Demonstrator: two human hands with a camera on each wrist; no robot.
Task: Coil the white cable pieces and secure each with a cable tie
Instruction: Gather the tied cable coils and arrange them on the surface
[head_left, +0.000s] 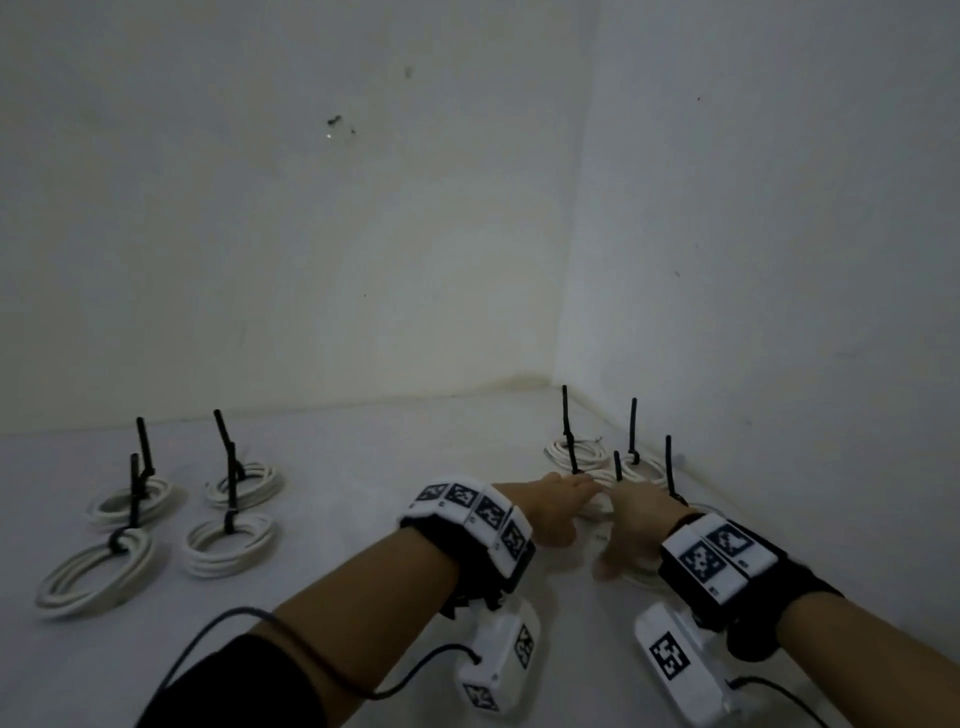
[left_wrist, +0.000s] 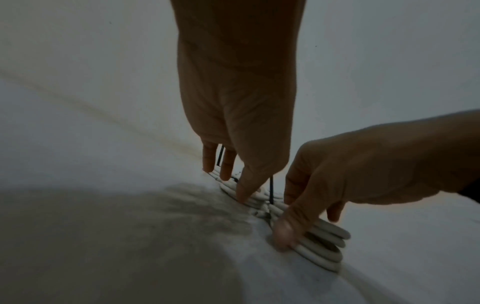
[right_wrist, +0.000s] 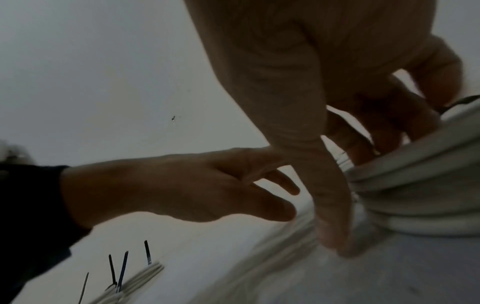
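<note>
On the white table, near the corner, my left hand (head_left: 576, 486) reaches forward with straight fingers. In the left wrist view, my left hand's (left_wrist: 227, 174) fingertips touch a white cable coil (left_wrist: 255, 200) that has an upright black cable tie (left_wrist: 271, 189). My right hand (head_left: 631, 517) is just beside it. It grips a nearer white coil (left_wrist: 327, 246), fingers curled over the loops and thumb down at the coil's outer side. The right wrist view shows my right hand (right_wrist: 345, 185) on this coil (right_wrist: 420, 185) and my left hand (right_wrist: 285, 195) with its fingers straight.
Several tied coils (head_left: 228, 545) with upright black ties lie on the table's left side. More tied coils (head_left: 576, 449) sit by the right wall (head_left: 727, 312), close behind my hands. The back wall (head_left: 311, 260) closes off the far table edge. Black wires trail from both wrist cameras.
</note>
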